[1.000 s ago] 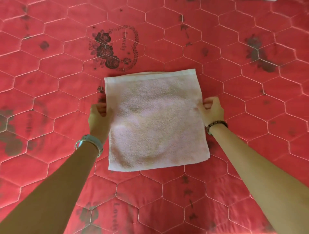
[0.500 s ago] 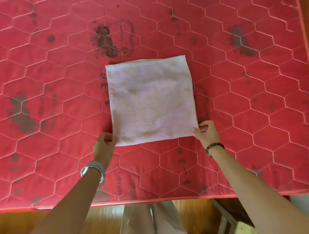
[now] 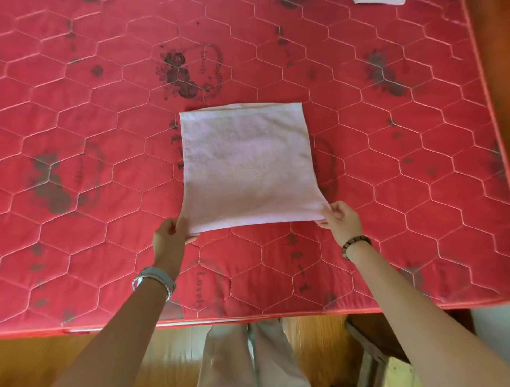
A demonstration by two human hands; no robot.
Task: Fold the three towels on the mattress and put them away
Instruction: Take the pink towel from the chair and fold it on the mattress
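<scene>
Pink towel (image 3: 248,165): lies flat near the middle of the red quilted mattress (image 3: 414,193), roughly square. A doubled layer shows along the far edge, so it appears folded once already.

Left hand (image 3: 168,234): fingers pinch the near left corner, thumb on top. Right hand (image 3: 340,218): fingers pinch the near right corner. Both corners are raised slightly off the mattress.

Step in hand, as judged: a further fold. To do it well, carry both near corners at the same height to the far edge, match corner to corner, then press the crease flat.

Surroundings: a pale cloth (image 3: 379,1) is cut off at the top edge, well apart, possibly another towel. A wristwatch (image 3: 154,277) is on the left wrist and a bead bracelet (image 3: 356,244) on the right. Wooden floor (image 3: 41,359) lies below the mattress edge. Nothing lies beside the towel to obstruct the fold.
</scene>
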